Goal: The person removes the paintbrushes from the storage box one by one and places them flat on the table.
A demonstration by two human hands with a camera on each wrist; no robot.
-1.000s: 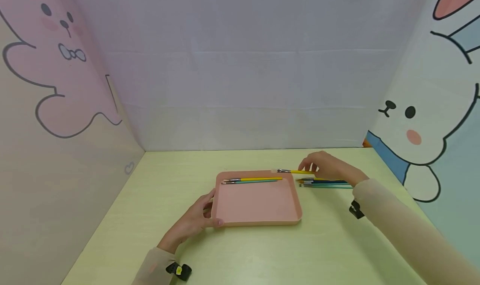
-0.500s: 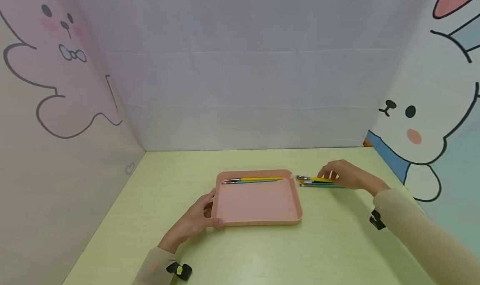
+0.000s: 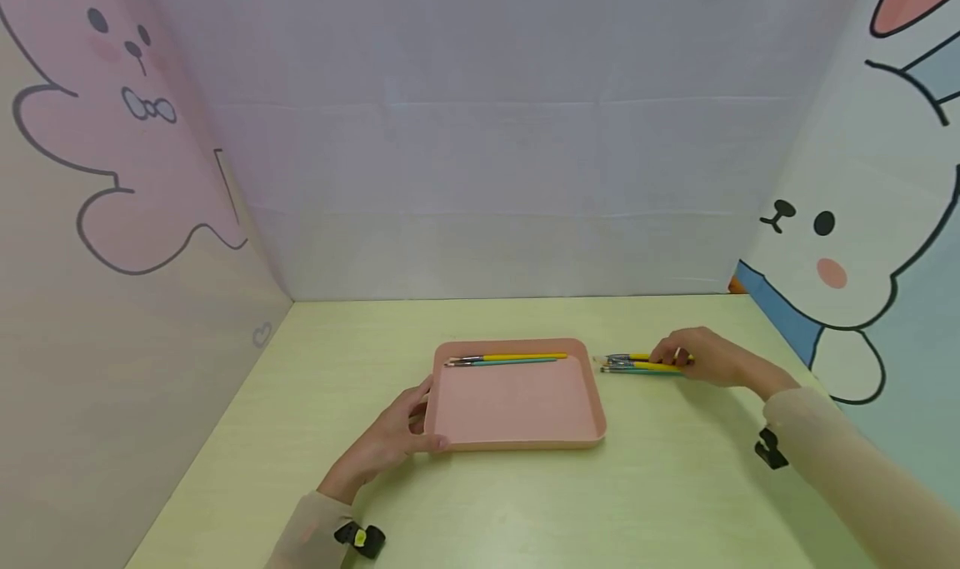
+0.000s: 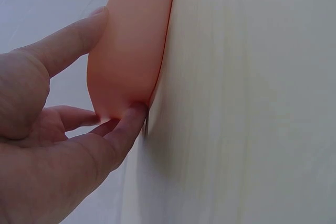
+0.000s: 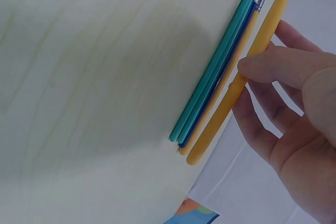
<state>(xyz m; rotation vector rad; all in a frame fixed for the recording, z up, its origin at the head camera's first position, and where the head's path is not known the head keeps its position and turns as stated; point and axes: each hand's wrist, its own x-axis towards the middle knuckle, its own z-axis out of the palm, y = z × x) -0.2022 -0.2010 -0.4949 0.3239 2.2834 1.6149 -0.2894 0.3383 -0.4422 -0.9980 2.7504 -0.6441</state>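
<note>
My left hand (image 3: 386,440) grips the near left corner of a pink rectangular tray (image 3: 517,406), thumb and fingers against its rim and side. Inside the tray, along the back, lie a yellow paintbrush (image 3: 528,356) and a teal one (image 3: 513,362) side by side. To the tray's right, my right hand (image 3: 705,357) pinches another yellow paintbrush (image 5: 227,98) between thumb and fingers. It sits close alongside a bunch of paintbrushes with teal handles (image 5: 214,72), a dark blue handle and a yellow-orange handle. In the head view my hand covers the handle ends of that bunch.
A pale wooden table (image 3: 510,502) spreads under everything. A white sheet (image 3: 480,177) stands behind it, with printed panels on both sides, a pink bear (image 3: 135,161) left and a white rabbit (image 3: 847,244) right.
My right hand has carried the yellow paintbrush rightward and down, from beside the tray's back right corner to the bunch of brushes. My left hand and the tray stay put.
</note>
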